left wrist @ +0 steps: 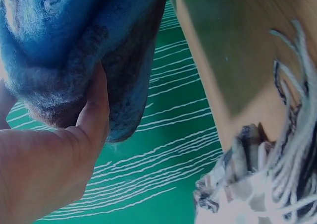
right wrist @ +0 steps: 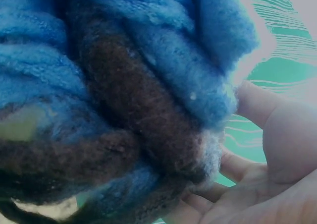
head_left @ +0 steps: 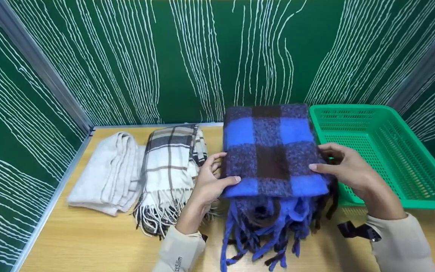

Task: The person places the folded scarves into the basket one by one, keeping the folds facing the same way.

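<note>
A folded blue and dark brown checked scarf (head_left: 272, 151) is held between both hands in the middle of the head view, its thick tassels hanging toward the front. My left hand (head_left: 212, 185) grips its left side, thumb on top. On the opposite side my right hand (head_left: 355, 170) grips it the same way, thumb over the upper face. The left wrist view shows the left thumb pressed into the fuzzy scarf (left wrist: 54, 75). Thick folded layers of the scarf (right wrist: 143, 85) fill the right wrist view, with the right hand (right wrist: 282, 149) around the edge.
Left of the hands lies a folded white plaid scarf (head_left: 166, 162) with fringe, beside a folded off-white cloth (head_left: 102, 175). A green plastic basket (head_left: 427, 162) stands at the right, close to the right hand. Green panels (head_left: 187, 56) with white lines enclose the wooden table (head_left: 89, 241).
</note>
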Demonstrator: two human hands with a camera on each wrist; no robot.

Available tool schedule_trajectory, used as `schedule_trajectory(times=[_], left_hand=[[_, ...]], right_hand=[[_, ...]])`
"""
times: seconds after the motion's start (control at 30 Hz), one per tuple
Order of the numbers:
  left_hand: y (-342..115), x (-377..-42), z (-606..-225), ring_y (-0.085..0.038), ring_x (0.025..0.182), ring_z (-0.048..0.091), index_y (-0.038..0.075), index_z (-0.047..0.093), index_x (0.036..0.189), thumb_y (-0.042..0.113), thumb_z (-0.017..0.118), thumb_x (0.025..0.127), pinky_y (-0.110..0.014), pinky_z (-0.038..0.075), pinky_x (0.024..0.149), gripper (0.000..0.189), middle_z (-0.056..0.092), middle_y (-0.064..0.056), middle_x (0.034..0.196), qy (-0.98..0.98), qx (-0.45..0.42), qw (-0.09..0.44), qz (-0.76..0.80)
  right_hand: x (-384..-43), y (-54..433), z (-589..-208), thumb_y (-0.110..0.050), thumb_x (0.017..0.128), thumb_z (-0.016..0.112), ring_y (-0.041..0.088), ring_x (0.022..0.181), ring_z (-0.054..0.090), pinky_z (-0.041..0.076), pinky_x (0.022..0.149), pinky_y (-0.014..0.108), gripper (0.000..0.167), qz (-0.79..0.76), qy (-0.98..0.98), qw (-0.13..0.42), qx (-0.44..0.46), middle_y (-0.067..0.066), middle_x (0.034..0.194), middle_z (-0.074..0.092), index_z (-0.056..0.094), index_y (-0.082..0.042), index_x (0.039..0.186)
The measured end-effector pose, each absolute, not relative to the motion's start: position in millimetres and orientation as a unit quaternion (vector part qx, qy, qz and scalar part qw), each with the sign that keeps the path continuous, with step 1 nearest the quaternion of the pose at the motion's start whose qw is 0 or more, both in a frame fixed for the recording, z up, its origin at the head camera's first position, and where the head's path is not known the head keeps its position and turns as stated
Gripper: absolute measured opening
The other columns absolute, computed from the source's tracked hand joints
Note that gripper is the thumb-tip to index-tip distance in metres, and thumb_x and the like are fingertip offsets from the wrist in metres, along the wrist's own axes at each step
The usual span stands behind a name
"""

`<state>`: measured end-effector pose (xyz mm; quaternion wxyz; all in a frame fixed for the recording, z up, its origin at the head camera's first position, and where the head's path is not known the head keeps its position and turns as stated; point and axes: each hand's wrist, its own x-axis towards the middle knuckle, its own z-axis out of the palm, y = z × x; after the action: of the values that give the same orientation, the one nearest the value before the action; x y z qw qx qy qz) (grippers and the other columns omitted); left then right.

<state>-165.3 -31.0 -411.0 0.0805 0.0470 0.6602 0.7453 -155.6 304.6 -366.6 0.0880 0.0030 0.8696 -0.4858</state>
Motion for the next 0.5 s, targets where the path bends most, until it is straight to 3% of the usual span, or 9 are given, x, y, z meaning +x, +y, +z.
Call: schedule_trajectory(times=[0.23, 0.5], left_hand=[[-25.3, -162.3, -404.2, -0.035, 0.118, 0.065, -0.002, 0.048, 0.147, -0.010, 0.077, 0.076, -0.042, 0.055, 0.102, 0.077, 0.062, -0.025, 0.135, 0.664, 0.060, 0.075, 0.742], [-17.9, -160.0, -400.8, -0.032, 0.117, 0.064, -0.004, 0.048, 0.146, -0.010, 0.079, 0.075, -0.041, 0.053, 0.104, 0.077, 0.063, -0.024, 0.134, 0.669, 0.077, 0.056, 0.737]], right_hand=[[-150.4, 314.3, -361.9, -0.024, 0.102, 0.073, 0.007, 0.108, 0.053, 0.053, 0.081, 0.021, 0.066, -0.477, 0.875, 0.078, -0.002, 0.022, 0.148, 0.049, 0.041, 0.003, 0.154], [-148.4, 323.7, -356.8, -0.021, 0.099, 0.077, 0.007, 0.102, 0.056, 0.054, 0.078, 0.024, 0.058, -0.478, 0.876, 0.062, -0.006, 0.000, 0.126, 0.058, 0.050, 0.000, 0.146]])
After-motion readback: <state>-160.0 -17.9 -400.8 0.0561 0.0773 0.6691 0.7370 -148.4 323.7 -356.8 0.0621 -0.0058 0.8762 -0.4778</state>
